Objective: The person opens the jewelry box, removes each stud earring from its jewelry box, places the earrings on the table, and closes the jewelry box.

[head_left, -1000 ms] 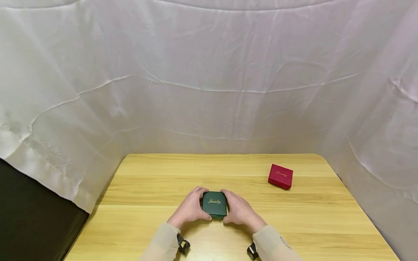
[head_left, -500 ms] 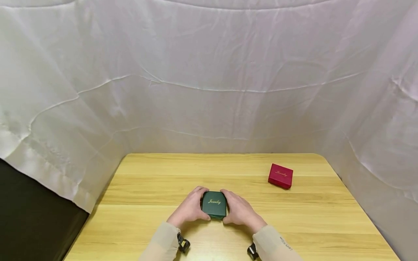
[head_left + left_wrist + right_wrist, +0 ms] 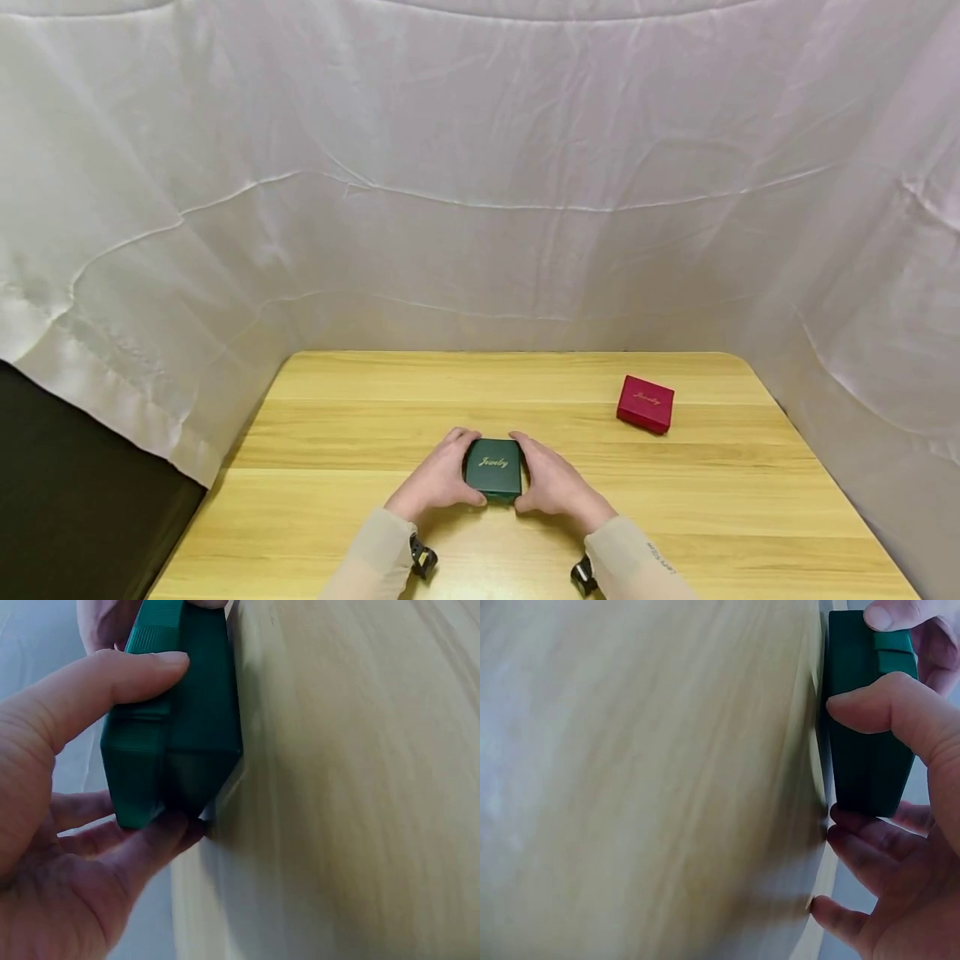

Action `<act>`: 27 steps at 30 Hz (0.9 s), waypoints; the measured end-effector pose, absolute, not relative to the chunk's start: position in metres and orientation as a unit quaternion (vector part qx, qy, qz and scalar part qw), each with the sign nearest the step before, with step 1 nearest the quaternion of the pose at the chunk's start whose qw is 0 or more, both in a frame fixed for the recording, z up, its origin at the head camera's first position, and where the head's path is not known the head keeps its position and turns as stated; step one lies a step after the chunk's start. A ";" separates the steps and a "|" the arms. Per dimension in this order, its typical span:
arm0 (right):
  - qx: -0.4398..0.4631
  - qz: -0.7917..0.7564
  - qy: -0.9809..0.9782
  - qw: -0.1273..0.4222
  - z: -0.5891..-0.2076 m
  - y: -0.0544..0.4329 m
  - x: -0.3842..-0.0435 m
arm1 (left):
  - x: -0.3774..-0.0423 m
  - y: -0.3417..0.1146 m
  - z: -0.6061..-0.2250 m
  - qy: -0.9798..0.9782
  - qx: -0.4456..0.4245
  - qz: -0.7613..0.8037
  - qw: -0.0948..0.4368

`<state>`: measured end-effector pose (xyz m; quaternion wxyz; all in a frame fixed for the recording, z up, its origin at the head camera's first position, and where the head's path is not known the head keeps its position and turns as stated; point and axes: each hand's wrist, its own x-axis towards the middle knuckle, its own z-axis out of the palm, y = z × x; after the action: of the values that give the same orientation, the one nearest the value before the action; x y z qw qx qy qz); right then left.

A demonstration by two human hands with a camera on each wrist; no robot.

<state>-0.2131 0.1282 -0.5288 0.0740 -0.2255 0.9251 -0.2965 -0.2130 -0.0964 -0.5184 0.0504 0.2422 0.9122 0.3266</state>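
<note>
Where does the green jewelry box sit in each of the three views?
Head: green box, low, near centre, between left hand and right hand.
Left wrist: green box, upper part, left of centre.
Right wrist: green box, upper right.
Shared landmark: wooden tabletop.

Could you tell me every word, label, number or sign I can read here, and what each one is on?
"Jewelry": gold script on top of the green box.
"Jewelry": smaller gold script on top of the red box.
Dark lettering on the right sleeve: too small and blurred to read.
The wrist views show no readable text.
</note>
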 end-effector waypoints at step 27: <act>-0.224 -0.294 0.926 0.076 -0.526 0.130 -0.213 | -0.214 -0.097 -0.520 0.905 0.221 0.361 0.041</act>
<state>-0.2129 0.1302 -0.5258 0.0761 -0.2238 0.9263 -0.2935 -0.2141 -0.0967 -0.5203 0.0409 0.2209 0.9050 0.3612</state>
